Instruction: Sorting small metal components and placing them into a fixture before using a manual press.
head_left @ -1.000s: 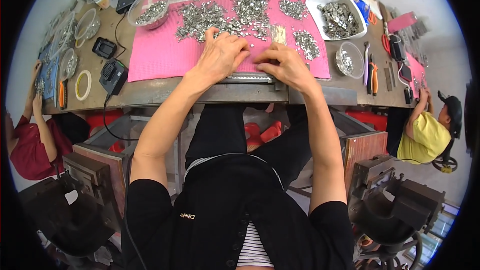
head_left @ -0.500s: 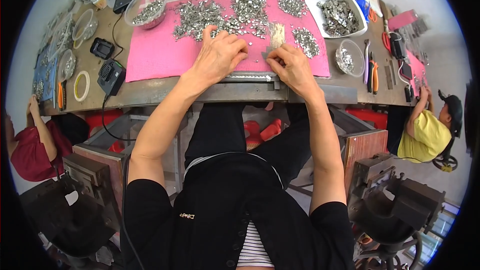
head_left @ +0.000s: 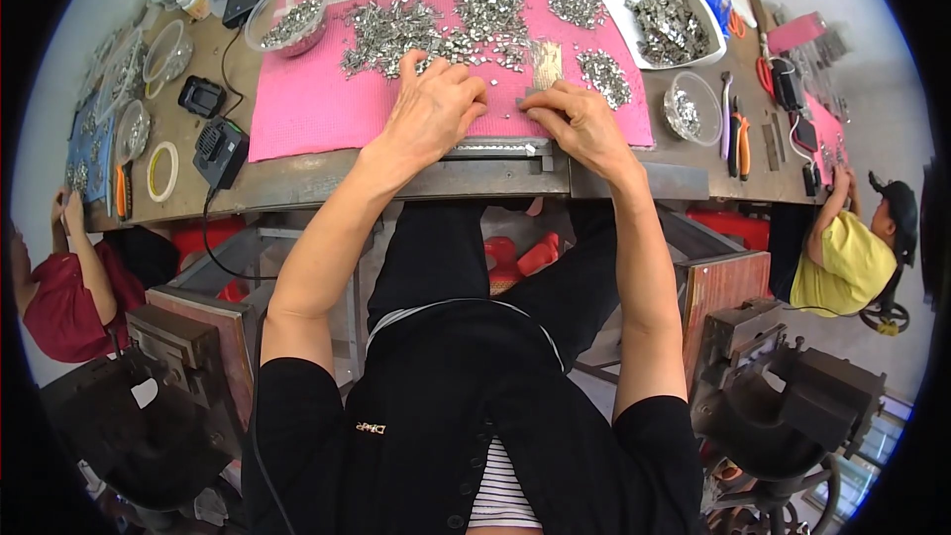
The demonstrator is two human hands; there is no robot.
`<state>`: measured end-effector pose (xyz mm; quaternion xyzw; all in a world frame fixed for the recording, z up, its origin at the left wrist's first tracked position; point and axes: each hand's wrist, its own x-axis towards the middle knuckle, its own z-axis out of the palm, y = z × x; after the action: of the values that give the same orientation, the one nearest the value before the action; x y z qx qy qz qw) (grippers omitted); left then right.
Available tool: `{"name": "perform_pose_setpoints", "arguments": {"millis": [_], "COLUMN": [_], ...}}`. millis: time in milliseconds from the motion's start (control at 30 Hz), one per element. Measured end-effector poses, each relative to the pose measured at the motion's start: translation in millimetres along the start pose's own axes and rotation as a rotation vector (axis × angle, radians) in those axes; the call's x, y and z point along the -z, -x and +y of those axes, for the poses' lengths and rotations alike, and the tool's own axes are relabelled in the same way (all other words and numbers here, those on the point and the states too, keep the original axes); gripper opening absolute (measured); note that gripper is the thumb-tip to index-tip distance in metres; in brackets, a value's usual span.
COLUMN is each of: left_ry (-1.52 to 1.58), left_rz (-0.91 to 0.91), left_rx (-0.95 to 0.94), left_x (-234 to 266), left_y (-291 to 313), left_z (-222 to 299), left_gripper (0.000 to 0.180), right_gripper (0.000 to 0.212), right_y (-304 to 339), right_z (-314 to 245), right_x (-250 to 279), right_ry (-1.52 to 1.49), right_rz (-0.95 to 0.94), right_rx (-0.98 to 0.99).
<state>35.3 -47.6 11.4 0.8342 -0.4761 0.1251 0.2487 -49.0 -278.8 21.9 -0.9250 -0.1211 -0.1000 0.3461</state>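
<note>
fingers of my left hand (head_left: 433, 107) lie curled and flat on the pink mat (head_left: 307, 119) near the table's front edge, touching loose small metal pieces (head_left: 416, 25), though i cannot tell whether they pinch any. just right of it my right hand (head_left: 580, 124) closes narrowly on a small metal part (head_left: 522, 99) below a pale strip (head_left: 546, 64). farther right, a clear bowl (head_left: 690, 107) sits by orange-handled pliers (head_left: 741, 139).

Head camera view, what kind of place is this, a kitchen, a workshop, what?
Most likely a small-parts assembly workshop. A pink mat is heaped with small metal parts that both hands sort, bowls hold more parts, pliers lie to the right, and other people work close by.
</note>
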Motion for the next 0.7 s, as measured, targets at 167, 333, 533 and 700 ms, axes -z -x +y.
{"name": "perform_pose_setpoints", "arguments": {"millis": [167, 333, 533, 700], "left_ry": [0.127, 0.369, 0.506, 0.295], "left_rz": [0.113, 0.076, 0.135, 0.23], "left_rx": [0.036, 0.104, 0.123, 0.129], "left_x": [-6, 7, -12, -4], "left_y": [4, 7, 14, 16], "left_z": [7, 31, 45, 41], "left_gripper": [0.008, 0.007, 0.007, 0.009], "right_gripper": [0.011, 0.009, 0.009, 0.009], "right_y": [1, 1, 7, 33], "right_z": [1, 1, -5, -33], "right_x": [-4, 2, -1, -9], "right_ry": [0.04, 0.14, 0.012, -0.198], "right_rz": [0.03, 0.005, 0.078, 0.219], "right_rx": [0.08, 0.116, -0.018, -0.14]}}
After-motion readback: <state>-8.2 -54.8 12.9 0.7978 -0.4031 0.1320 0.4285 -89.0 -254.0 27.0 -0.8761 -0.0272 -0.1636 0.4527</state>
